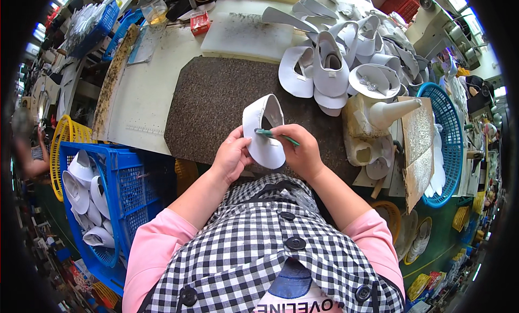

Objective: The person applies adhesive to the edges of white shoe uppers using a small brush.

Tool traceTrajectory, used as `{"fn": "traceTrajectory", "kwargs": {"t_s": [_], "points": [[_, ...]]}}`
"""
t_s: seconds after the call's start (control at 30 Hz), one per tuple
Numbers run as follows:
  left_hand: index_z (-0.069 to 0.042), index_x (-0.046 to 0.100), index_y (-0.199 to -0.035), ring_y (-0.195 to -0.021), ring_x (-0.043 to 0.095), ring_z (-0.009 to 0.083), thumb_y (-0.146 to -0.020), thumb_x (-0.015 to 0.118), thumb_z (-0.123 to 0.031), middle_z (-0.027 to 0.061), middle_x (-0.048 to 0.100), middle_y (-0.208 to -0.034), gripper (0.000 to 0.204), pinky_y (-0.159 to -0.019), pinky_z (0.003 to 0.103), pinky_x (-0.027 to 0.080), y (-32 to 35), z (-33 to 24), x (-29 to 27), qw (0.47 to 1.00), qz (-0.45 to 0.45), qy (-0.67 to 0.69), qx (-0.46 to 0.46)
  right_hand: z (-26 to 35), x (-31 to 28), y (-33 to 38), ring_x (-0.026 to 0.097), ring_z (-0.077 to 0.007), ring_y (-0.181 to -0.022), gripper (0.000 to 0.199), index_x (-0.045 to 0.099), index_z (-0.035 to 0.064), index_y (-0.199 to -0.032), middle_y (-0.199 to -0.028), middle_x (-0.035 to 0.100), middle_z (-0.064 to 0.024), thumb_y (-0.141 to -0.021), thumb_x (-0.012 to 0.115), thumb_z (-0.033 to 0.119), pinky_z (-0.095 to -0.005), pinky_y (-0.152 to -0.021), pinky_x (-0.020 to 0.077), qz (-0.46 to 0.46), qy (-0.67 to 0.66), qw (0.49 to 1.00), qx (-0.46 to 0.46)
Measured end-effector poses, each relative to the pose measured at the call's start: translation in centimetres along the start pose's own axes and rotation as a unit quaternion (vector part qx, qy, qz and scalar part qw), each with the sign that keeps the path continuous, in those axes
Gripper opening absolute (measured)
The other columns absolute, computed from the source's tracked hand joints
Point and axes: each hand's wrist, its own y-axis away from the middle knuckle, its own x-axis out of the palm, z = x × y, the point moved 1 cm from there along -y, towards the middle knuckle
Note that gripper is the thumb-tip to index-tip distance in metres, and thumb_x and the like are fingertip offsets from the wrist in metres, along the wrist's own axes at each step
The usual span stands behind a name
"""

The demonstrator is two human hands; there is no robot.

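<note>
My left hand (231,155) grips a white shoe upper (266,152) by its left side, holding it above the near edge of a dark brown mat (208,105). Between the fingers of my right hand (304,155) is a slim green-handled tool (293,142), like a pen or small brush. Its tip meets the upper near the opening; my fingers partly hide it. Past the mat, on the right, several white shoe uppers (331,70) lie heaped. A white cone-nozzled bottle (394,113) lies near them on a yellowish block (357,145).
At my left stands a blue crate (127,162) with white uppers inside, beside a yellow basket (57,156). A small red box (200,23) and a white board (243,35) lie at the back. Cardboard (419,145) and a round blue basket (456,151) are at right. Another person (35,153) is far left.
</note>
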Motion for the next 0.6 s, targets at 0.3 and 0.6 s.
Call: {"fn": "traceTrajectory", "kwargs": {"t_s": [0.3, 0.6], "points": [[-0.005, 0.042, -0.135, -0.115, 0.055, 0.0269, -0.098, 0.044, -0.026, 0.0151, 0.055, -0.124, 0.042, -0.093, 0.051, 0.049, -0.3, -0.4, -1.8, 0.997, -0.01, 0.074, -0.028, -0.5, 1.8, -0.8, 0.066, -0.0274, -0.086, 0.024, 0.065, 0.0079, -0.096, -0.093, 0.067, -0.0088, -0.076, 0.067, -0.004, -0.0338, -0.074, 0.0535, 0.111, -0.014, 0.994, 0.007], [-0.008, 0.045, -0.132, -0.112, 0.057, 0.0246, -0.093, 0.05, -0.015, 0.0102, 0.056, -0.121, 0.039, -0.09, 0.047, 0.051, -1.9, 1.1, -5.2, 0.998, -0.056, 0.024, 0.021, -3.2, 2.4, 1.7, 0.065, -0.0243, -0.085, 0.031, 0.064, 0.0108, -0.092, -0.09, 0.067, -0.0038, -0.067, 0.063, -0.006, -0.0358, -0.073, 0.0545, 0.201, 0.07, 0.976, -0.043]]}}
